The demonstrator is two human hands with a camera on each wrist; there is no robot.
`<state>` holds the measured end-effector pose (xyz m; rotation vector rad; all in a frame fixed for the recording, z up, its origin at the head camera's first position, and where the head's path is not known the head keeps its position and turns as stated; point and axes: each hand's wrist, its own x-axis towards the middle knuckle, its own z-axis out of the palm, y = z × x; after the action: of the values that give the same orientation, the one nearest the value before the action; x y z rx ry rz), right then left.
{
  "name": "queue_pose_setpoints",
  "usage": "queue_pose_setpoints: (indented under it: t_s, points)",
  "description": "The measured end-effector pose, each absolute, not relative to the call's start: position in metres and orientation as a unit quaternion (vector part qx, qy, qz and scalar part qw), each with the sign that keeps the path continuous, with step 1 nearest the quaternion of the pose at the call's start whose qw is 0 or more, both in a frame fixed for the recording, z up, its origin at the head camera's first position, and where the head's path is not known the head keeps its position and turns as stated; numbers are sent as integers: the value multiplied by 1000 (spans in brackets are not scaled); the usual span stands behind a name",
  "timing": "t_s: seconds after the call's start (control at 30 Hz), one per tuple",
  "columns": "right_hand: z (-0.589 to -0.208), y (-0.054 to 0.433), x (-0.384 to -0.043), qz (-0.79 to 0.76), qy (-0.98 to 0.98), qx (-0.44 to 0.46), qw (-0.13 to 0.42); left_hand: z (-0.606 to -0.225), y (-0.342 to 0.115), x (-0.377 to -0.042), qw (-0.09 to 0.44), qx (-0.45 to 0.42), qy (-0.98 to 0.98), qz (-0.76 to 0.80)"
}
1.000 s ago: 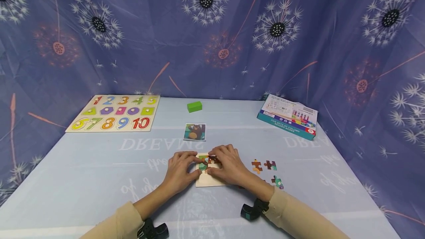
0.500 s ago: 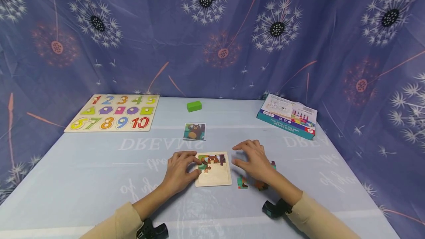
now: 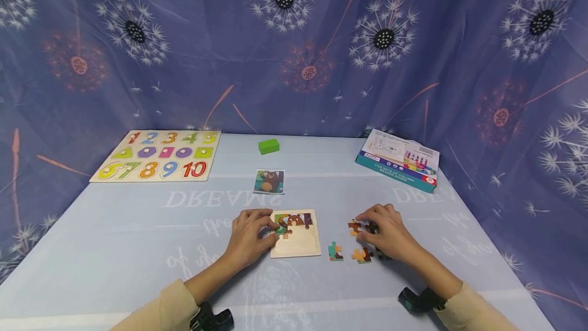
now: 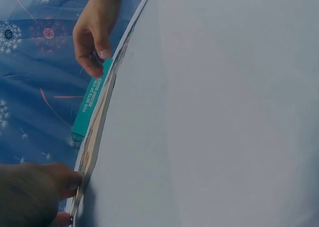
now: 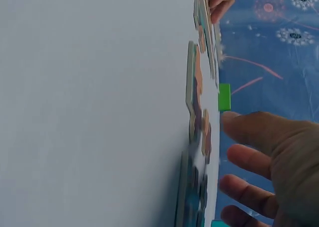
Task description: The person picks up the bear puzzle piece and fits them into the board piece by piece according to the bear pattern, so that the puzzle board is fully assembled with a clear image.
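we find the wooden tray point(image 3: 300, 247) flat on the table point(image 3: 138, 254), near its middle, with fitted pieces point(image 3: 294, 219) along its top row and down part of its left side; a bear's head shows among them, and the lower right is bare wood. the left hand point(image 3: 249, 234) grips the tray's left edge, thumb and fingers bent against it. to the right of the tray we note loose pieces point(image 3: 363, 255), some partly hidden by the right hand point(image 3: 389, 232), which hangs over them, fingers spread and holding nothing. beyond the tray lies a bear picture card point(image 3: 269, 182), then a green block point(image 3: 268, 146). farther out we log a number board point(image 3: 156, 157) at far left, a teal-sided box point(image 3: 397, 160) at far right, and a blue dandelion-print cloth point(image 3: 211, 55) behind.
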<state>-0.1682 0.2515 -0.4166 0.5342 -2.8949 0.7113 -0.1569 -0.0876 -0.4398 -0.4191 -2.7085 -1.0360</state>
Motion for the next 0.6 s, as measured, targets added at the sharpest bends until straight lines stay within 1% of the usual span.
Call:
queue_pose_setpoints:
  t_s: [0.37, 0.6]
  points:
    - [-423, 264, -172, 213, -961, 174, 38, -440, -87, -158, 96, -138, -919, -356]
    - [-426, 265, -174, 216, -959, 181, 38, -440, -87, -157, 95, -136, -919, -357]
